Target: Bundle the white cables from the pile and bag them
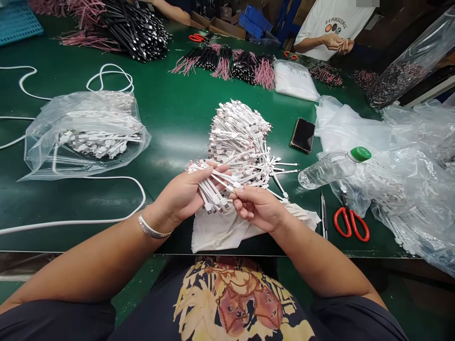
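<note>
A bundle of short white cables (pixel 212 192) with square connectors lies across my left hand (pixel 185 192), whose thumb presses over it. My right hand (pixel 258 207) pinches the connector end of one white cable at the right side of the bundle. Just beyond both hands is a large heap of white cables (pixel 238 132) with metal plugs and pinkish wire ends. Beneath the hands a cream cloth (pixel 220 232) is spread at the table's front edge.
On the green table (pixel 170 109) are a bagged cable bundle (pixel 95 137), phone (pixel 303 135), bottle (pixel 327 168), tweezers (pixel 323 215), red-handled scissors (pixel 351 225) and plastic bags (pixel 419 189). Black cables (pixel 138 33) lie at the back. Another person's hands (pixel 337 43) show opposite.
</note>
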Demonstrator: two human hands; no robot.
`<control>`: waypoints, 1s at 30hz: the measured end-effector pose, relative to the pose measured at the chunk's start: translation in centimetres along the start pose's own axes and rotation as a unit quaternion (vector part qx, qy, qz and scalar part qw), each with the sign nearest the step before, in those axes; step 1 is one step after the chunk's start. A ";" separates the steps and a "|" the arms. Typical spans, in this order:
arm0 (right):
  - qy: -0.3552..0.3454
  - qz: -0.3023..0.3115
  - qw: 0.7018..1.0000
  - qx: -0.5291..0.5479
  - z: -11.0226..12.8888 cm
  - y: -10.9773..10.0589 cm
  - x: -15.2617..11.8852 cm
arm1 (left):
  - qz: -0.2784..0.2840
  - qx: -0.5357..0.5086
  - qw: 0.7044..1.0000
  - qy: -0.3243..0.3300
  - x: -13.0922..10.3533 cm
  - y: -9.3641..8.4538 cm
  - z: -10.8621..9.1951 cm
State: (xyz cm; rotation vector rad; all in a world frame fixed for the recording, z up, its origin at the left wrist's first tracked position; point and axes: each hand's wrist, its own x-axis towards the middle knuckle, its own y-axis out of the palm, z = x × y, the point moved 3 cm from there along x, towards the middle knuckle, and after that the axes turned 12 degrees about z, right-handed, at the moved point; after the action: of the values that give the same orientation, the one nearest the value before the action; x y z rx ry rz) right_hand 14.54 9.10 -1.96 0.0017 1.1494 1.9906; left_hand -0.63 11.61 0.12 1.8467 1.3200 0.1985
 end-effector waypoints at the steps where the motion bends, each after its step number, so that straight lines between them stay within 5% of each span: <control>1: -0.001 0.000 1.000 0.004 0.0 0.0 0.0 | -0.004 -0.003 1.000 0.001 0.0 0.0 0.0; 7: -0.012 -0.017 0.999 -0.027 -0.3 -0.1 0.2 | -0.021 -0.002 1.000 -0.009 -0.1 -0.1 0.2; 12: -0.087 -0.067 0.984 -0.137 -0.3 -0.1 0.3 | -0.026 0.002 0.999 -0.019 -0.1 -0.2 0.5; 17: -0.228 -0.107 0.921 -0.298 -0.1 0.1 -0.1 | -0.037 -0.006 0.999 -0.001 -0.3 -0.2 0.5; 21: -0.263 -0.092 0.866 -0.415 -0.3 0.3 -0.3 | -0.040 -0.002 0.999 -0.004 -0.3 -0.2 0.5; 30: -0.185 -0.097 0.935 -0.288 -0.2 0.0 0.3 | -0.017 0.006 1.000 -0.009 -0.3 0.2 0.5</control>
State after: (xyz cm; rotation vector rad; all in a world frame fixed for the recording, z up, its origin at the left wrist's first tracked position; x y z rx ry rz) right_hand 14.26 9.13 -2.25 -0.0348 0.2926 1.9707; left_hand -0.34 11.06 0.00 1.8305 1.3403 0.1564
